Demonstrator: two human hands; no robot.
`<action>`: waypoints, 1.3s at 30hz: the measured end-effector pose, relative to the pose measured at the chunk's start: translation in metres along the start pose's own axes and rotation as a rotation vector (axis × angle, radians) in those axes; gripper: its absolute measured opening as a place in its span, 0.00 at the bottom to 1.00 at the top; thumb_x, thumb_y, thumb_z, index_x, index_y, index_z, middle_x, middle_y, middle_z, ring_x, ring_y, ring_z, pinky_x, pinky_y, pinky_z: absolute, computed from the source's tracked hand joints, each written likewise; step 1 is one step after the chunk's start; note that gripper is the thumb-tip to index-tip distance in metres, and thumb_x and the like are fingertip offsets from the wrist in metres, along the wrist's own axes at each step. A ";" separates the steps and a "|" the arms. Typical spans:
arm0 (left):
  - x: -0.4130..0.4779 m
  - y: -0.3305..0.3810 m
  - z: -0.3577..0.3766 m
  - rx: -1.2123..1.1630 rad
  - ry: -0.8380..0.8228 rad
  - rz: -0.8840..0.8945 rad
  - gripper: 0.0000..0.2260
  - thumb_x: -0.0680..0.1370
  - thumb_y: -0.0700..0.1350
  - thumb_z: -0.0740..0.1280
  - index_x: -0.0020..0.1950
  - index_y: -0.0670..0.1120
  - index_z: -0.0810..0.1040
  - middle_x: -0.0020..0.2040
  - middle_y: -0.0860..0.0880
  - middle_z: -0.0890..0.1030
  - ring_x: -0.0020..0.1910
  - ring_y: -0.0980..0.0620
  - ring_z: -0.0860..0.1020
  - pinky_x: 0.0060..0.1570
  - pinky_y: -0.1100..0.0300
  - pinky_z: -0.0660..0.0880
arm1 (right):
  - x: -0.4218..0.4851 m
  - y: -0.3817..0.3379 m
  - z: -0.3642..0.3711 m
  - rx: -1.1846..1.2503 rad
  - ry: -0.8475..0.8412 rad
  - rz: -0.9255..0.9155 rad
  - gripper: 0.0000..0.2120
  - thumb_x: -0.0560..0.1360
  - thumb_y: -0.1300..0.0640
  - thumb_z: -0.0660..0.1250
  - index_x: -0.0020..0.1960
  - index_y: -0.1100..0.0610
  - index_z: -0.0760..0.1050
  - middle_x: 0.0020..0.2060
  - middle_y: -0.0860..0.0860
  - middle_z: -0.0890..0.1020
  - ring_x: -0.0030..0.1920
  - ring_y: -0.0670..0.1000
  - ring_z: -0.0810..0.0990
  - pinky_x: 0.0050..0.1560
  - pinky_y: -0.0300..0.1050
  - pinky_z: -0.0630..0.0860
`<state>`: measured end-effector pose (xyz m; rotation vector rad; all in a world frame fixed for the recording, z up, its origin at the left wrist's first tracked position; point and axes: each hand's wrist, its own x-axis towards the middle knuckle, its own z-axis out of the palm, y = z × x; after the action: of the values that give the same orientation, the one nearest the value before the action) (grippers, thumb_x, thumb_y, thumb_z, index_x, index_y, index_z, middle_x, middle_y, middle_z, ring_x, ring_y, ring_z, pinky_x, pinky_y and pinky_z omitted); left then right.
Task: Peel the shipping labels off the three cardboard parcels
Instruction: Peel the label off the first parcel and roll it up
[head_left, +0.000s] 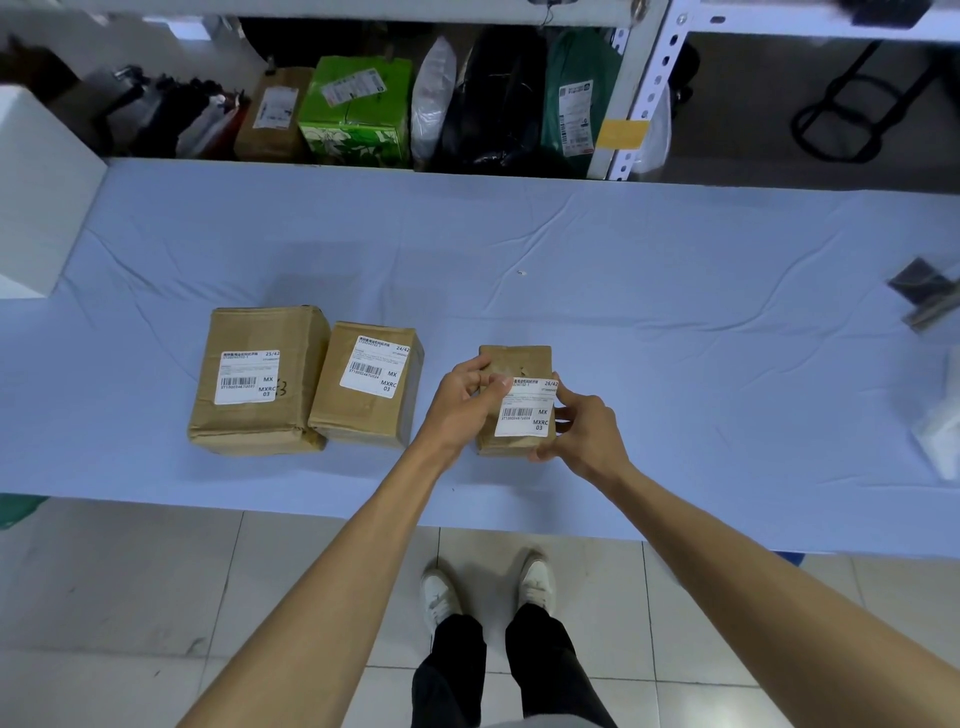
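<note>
Three brown cardboard parcels lie on the blue-covered table (519, 234). The left parcel (260, 415) bears a white label (248, 376). Touching its right side, the middle parcel (363, 410) also carries a white label (375, 366). The small right parcel (514, 361) is between my hands. My left hand (467, 400) pinches the top left corner of its white label (525, 410). My right hand (582, 431) grips the parcel's right side and lower corner.
A white block (36, 192) stands at the table's left end. Dark and white items (930, 296) lie at the right edge. Behind the table, a shelf holds a green box (353, 109), a brown box (272, 111) and bags. A white shelf post (641, 88) rises at back right.
</note>
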<state>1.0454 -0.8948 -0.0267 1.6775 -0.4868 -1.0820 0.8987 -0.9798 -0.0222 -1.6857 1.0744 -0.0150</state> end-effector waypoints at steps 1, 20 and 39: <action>0.000 0.000 0.000 -0.003 -0.002 -0.001 0.06 0.77 0.45 0.68 0.45 0.44 0.82 0.74 0.52 0.67 0.66 0.49 0.73 0.64 0.51 0.74 | 0.000 0.000 0.000 -0.002 -0.001 0.001 0.46 0.59 0.71 0.77 0.74 0.57 0.66 0.48 0.50 0.84 0.47 0.49 0.82 0.37 0.26 0.75; -0.008 0.004 -0.001 -0.220 0.038 -0.059 0.17 0.80 0.44 0.65 0.66 0.38 0.75 0.58 0.43 0.82 0.58 0.48 0.79 0.60 0.52 0.75 | 0.002 0.003 0.000 0.015 -0.008 0.030 0.43 0.59 0.71 0.76 0.72 0.56 0.70 0.50 0.51 0.85 0.49 0.49 0.83 0.40 0.30 0.77; -0.021 -0.007 -0.007 -0.302 0.067 0.073 0.33 0.74 0.32 0.69 0.68 0.65 0.66 0.69 0.46 0.68 0.66 0.55 0.72 0.60 0.56 0.76 | 0.002 0.014 0.003 0.062 0.019 -0.022 0.49 0.61 0.70 0.76 0.77 0.52 0.60 0.57 0.51 0.81 0.52 0.49 0.81 0.42 0.29 0.75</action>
<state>1.0392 -0.8725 -0.0242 1.4143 -0.3205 -0.9886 0.8930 -0.9788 -0.0353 -1.6446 1.0591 -0.0771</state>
